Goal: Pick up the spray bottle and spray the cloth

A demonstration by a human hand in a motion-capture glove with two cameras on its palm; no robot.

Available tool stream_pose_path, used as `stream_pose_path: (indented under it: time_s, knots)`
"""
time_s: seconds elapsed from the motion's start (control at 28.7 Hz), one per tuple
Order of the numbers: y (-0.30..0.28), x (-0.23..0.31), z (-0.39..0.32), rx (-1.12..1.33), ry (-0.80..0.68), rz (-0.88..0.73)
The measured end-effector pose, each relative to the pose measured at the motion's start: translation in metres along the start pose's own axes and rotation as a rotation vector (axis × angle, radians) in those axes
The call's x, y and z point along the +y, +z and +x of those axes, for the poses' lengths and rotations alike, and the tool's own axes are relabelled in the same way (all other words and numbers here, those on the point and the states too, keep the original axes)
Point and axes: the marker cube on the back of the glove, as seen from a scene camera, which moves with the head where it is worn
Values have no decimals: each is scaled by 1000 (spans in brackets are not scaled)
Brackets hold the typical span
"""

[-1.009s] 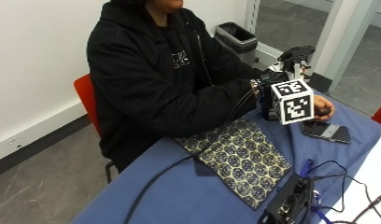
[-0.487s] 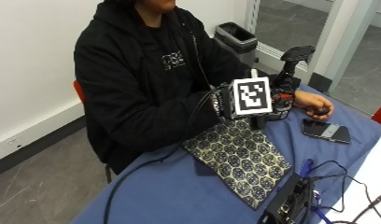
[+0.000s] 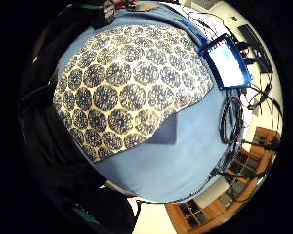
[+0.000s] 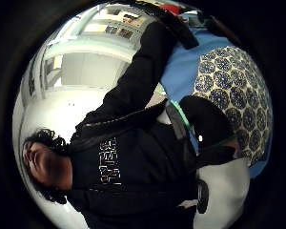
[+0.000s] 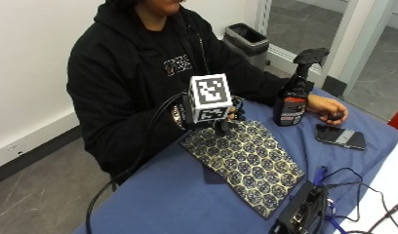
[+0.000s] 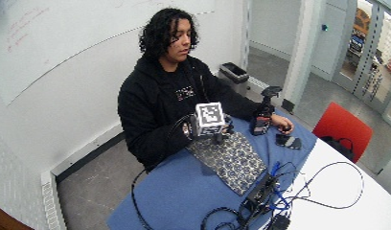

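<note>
One blue table, white wall.

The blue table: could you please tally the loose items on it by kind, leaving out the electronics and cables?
Spray bottle: 1
Patterned cloth: 1
Phone: 1
Total: 3, all resting on the blue table.

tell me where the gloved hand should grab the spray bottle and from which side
Best bet is the narrow neck just under the trigger head of the spray bottle. It stands upright on the blue table, beyond the patterned cloth, with its nozzle pointing away from the person. The right hand could come in level from the person's side, so a finger lands on the trigger.
</note>
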Motion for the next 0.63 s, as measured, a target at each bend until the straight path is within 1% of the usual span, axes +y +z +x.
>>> stream_pose_path:
  time_s: [0.14, 0.31, 0.49, 0.63]
  knots:
    - [-3, -12, 3, 6, 54, 86]
    - [-1, 29, 2, -4, 29, 38]
    - [11, 34, -1, -50, 50, 58]
    - [6, 39, 8, -51, 64, 56]
